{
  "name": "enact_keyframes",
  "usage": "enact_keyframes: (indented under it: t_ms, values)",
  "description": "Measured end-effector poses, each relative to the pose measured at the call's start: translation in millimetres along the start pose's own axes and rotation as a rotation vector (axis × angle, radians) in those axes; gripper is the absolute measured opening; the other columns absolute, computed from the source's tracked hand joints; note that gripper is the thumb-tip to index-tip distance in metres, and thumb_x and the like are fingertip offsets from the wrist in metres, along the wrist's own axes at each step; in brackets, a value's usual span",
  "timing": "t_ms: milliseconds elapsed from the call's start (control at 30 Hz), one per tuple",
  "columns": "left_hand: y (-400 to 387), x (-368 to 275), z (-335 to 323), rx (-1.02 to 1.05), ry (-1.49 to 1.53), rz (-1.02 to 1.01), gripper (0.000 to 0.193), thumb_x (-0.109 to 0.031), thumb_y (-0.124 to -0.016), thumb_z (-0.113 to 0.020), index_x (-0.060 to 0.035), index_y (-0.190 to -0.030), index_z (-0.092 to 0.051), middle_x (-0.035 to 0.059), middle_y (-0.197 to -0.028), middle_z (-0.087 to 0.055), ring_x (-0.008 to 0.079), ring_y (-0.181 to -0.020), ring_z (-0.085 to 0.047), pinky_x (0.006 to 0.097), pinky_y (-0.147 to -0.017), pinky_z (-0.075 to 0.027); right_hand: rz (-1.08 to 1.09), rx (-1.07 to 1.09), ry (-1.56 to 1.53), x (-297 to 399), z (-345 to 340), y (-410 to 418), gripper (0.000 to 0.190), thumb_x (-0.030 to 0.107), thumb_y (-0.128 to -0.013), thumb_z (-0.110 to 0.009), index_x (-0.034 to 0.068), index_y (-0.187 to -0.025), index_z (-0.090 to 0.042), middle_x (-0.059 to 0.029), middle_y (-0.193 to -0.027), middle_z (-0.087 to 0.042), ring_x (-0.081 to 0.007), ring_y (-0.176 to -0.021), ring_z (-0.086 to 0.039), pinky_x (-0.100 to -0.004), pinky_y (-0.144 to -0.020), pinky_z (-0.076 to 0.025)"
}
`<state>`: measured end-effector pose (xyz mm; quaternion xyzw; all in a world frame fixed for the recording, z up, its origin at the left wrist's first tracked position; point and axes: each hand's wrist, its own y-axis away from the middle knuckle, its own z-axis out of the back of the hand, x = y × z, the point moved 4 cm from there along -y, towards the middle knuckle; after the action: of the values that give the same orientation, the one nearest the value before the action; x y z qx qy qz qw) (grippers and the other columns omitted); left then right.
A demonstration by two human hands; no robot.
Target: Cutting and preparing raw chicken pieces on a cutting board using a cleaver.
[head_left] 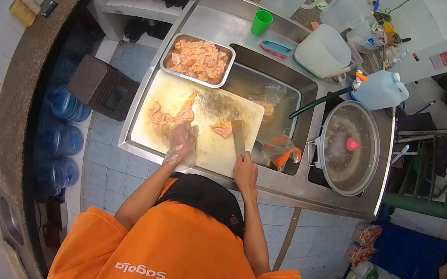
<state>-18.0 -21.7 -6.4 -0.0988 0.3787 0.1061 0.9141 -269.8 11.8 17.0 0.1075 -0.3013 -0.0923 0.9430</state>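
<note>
My left hand (pixel 182 141), in a clear plastic glove, touches a strip of raw meat (pixel 186 112) on a worn white cutting board (pixel 220 161). Whether its fingers close on the strip cannot be told. Another piece of raw meat (pixel 159 115) lies just left of it. In my right hand (pixel 245 172), which is bare, is the handle of a wide-bladed knife (pixel 238 136). The blade rests at the right edge of a small cut piece of meat (pixel 221 129). Behind the board stands a metal tray (pixel 229 67) filled with pieces of raw meat.
Right of the board is a sink basin (pixel 311 79) holding cloudy water and plastic bags (pixel 281 151). A green hose (pixel 323 102) reaches over it. A large pot (pixel 374 151) with a pink item (pixel 352 144) stands farther right. A green cup (pixel 262 23) and a blue brush (pixel 276 47) are behind the sink.
</note>
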Motion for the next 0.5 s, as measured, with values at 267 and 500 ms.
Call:
enact_keyframes:
  t_ms: [267,500]
  values:
    - [2,-59,-46,0.254,-0.070,-0.555,0.017,-0.021,-0.088,-0.060,-0.0064,-0.096,-0.063,0.0157,-0.091,-0.063,0.0341,-0.093,-0.059,0.0437,-0.082,-0.047,-0.070,-0.012,-0.037,1,-4,13,0.027,0.029,-0.099,-0.049,0.002,-0.101,-0.055,-0.0314,-0.085,-0.065,-0.0542,-0.084,-0.060,-0.0606,-0.075,-0.046]
    - [11,-63,-28,0.306,-0.004,-0.647,0.016,-0.019,-0.089,-0.059,-0.0040,-0.094,-0.060,0.0168,-0.086,-0.061,0.0357,-0.088,-0.058,0.0470,-0.080,-0.046,-0.049,-0.199,-0.204,-14,18,18,0.025,0.025,-0.097,-0.053,0.000,-0.098,-0.055,-0.0289,-0.085,-0.067,-0.0509,-0.081,-0.062,-0.0578,-0.070,-0.048]
